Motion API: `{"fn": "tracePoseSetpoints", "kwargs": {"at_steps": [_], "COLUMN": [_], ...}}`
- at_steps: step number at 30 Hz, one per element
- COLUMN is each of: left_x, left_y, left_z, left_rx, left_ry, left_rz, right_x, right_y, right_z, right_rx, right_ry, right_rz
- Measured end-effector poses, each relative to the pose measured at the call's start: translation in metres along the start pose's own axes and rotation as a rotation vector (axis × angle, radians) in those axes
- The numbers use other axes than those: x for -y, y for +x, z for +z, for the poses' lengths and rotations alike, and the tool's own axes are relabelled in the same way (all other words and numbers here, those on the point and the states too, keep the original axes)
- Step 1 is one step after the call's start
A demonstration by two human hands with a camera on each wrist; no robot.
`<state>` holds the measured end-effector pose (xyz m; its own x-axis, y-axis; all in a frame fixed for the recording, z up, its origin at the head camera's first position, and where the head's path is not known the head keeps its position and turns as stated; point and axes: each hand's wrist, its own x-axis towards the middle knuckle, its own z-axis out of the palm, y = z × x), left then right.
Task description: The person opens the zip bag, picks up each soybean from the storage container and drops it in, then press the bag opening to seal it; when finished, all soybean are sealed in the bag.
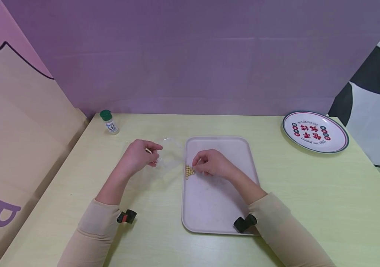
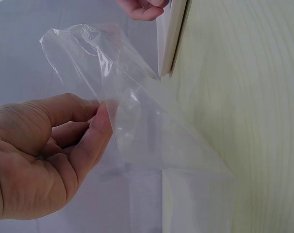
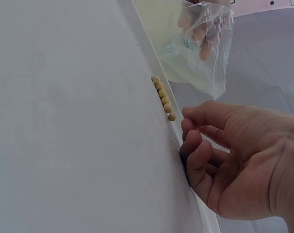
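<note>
Across the pale wood-grain table [image 1: 310, 204], you have a light tray [image 1: 216, 204] lying in front of you, mostly under your right arm. A white plate [image 1: 310, 145] with red lettering sits well apart at the far right. The clear plastic bag [image 2: 142, 116] hangs beside the tray's left edge; which way its mouth faces, you can't tell for sure.

Your left hand [image 1: 138, 155] pinches that bag's edge between thumb and fingertips, the other fingers curled in. Your right hand [image 1: 214, 163] is over the tray's left side, fingers bent, thumb and index finger close together just beside the beans; whether a bean is between those tips, you can't tell.

A small green-capped jar [image 1: 109, 122] stands at the far left. Smallest are the round yellowish beans [image 1: 189, 171], clustered inside the tray against its left rim.

The step in hand looks like picking up beans with the bag held ready. As a judgement, your next move calls for a light, exact fingertip pinch on one bean, without nudging its neighbours, and a steady left hand keeping the bag close.
</note>
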<state>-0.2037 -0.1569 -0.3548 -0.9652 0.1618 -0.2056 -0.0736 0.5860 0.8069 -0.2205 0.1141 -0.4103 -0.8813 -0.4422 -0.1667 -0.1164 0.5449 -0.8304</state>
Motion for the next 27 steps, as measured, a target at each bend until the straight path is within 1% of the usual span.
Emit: {"fn": "tracePoseSetpoints", "kwargs": {"at_steps": [10,18,27], "left_x": [-0.0001,0.0008,-0.0005], "left_y": [-0.0005,-0.0006,-0.0012], "left_z": [0.0000,0.0001,0.0003], "left_rx": [0.002,0.001,0.001], "left_ry": [0.004,-0.002,0.012], "left_rz": [0.007,-0.006,-0.013], "right_x": [-0.0012,-0.0038,-0.0050], "right_y": [0.0006,0.0029,0.0047], "right_z": [0.0024,0.0040,0.0049], "right_rx": [-0.034,-0.055,-0.070], "right_ry": [-0.055,-0.091,-0.124], "right_rz": [-0.007,-0.019,-0.028]}}
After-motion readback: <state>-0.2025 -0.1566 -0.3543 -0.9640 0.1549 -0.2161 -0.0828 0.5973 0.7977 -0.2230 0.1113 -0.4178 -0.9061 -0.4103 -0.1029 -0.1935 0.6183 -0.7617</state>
